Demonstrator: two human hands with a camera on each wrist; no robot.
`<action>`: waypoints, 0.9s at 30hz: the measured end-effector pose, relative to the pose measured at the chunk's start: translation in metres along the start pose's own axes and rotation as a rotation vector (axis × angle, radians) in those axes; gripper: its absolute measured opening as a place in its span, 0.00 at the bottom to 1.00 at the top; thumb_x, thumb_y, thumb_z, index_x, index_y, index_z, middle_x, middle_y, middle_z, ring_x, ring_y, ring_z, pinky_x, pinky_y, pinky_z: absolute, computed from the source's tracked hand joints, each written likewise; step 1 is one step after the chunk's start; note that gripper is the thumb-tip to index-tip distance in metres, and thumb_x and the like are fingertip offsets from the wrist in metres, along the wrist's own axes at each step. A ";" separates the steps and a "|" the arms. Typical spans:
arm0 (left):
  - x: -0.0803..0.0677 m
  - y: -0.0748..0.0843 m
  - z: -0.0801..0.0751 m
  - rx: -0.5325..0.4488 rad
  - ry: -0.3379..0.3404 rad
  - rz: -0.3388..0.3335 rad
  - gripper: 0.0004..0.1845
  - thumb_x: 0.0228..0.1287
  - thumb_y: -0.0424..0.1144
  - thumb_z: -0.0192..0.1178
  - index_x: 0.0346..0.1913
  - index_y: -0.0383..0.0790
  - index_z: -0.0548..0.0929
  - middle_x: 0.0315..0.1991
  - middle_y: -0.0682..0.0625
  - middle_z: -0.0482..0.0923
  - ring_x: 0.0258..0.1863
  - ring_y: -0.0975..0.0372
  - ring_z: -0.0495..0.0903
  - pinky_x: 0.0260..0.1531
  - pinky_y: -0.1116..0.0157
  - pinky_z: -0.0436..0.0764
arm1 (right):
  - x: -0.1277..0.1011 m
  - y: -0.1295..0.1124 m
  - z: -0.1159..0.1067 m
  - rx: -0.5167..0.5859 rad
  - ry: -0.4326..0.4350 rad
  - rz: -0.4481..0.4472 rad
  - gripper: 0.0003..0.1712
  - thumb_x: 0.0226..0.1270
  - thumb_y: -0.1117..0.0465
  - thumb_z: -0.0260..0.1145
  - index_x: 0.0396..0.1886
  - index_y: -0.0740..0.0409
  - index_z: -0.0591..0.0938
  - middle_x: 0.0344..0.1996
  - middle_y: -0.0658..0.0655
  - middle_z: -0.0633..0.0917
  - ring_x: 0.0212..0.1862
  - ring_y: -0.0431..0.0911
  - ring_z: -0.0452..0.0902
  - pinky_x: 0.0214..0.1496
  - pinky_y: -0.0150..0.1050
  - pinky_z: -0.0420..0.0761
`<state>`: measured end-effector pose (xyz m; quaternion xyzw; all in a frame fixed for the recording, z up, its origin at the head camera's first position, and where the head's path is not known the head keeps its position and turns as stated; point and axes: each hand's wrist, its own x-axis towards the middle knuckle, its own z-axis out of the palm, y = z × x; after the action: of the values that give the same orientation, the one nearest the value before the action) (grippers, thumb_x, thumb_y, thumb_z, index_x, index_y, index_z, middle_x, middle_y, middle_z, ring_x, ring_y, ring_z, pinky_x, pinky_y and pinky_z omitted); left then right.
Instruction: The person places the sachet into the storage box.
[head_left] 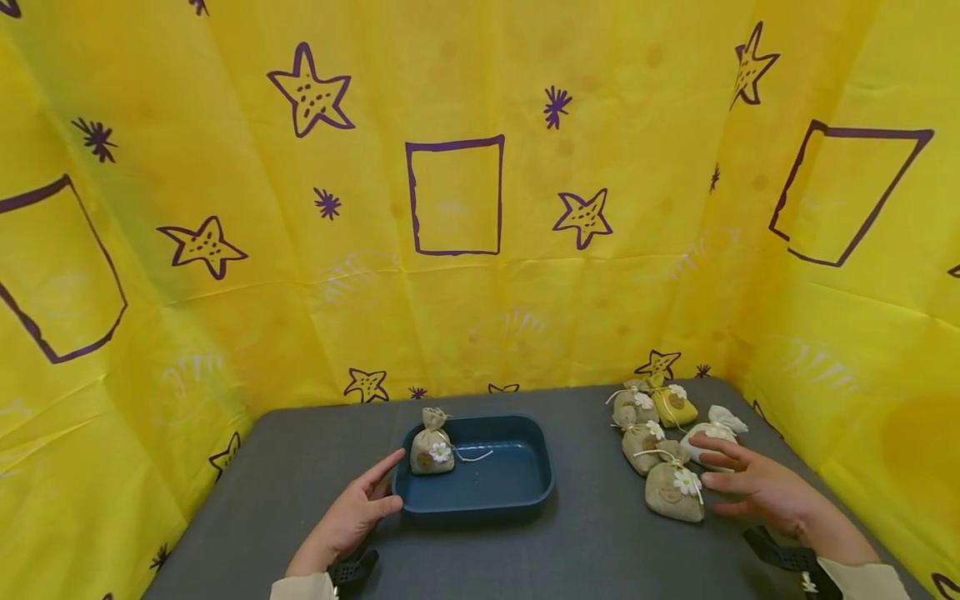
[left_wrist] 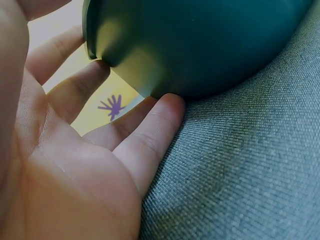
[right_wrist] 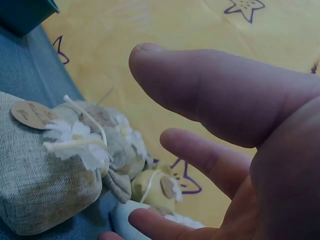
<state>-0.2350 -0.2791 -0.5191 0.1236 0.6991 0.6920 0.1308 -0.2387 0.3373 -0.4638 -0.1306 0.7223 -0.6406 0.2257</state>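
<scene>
A: Where was your left hand (head_left: 352, 508)?

B: You had it left of centre in the lower part of the frame, at the left end of the blue tray (head_left: 498, 471). Your fingers were fairly straight and spread, with fingertips touching the tray rather than wrapped around it.

A: What lay inside that tray?

B: One beige pouch (head_left: 422, 442), upright in the left part, with a white flower (head_left: 439, 452) on its front and a cord (head_left: 476, 457) trailing off to its right.

A: And your right hand (head_left: 772, 492)?

B: It was at the lower right of the frame, thumb and fingers well apart, holding nothing. You had it just beside the front pouch (head_left: 669, 493), and your fingers partly covered the white pouch (head_left: 720, 429) in the head view. I couldn't tell whether they touched it.

A: Which others were near you there?

B: Behind the front pouch sat a middle pouch (head_left: 640, 450) and a rear pouch (head_left: 628, 408), both beige, with the yellow pouch (head_left: 673, 410) just right of the rear one. The whole group sat on the grey tabletop (head_left: 585, 542), right of your tray. Beyond it hung a yellow cloth (head_left: 450, 325) with purple stars (head_left: 366, 385).
</scene>
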 end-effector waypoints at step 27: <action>0.001 -0.001 0.000 0.031 0.016 -0.003 0.38 0.73 0.31 0.58 0.79 0.37 0.52 0.79 0.36 0.37 0.75 0.41 0.41 0.65 0.47 0.62 | 0.028 0.027 0.018 -0.207 -0.027 -0.125 0.36 0.68 0.67 0.67 0.71 0.73 0.64 0.66 0.78 0.62 0.50 0.45 0.76 0.45 0.43 0.82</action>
<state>-0.2357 -0.2785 -0.5196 0.1189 0.7109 0.6819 0.1242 -0.2508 0.3124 -0.4964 -0.2067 0.7719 -0.5735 0.1803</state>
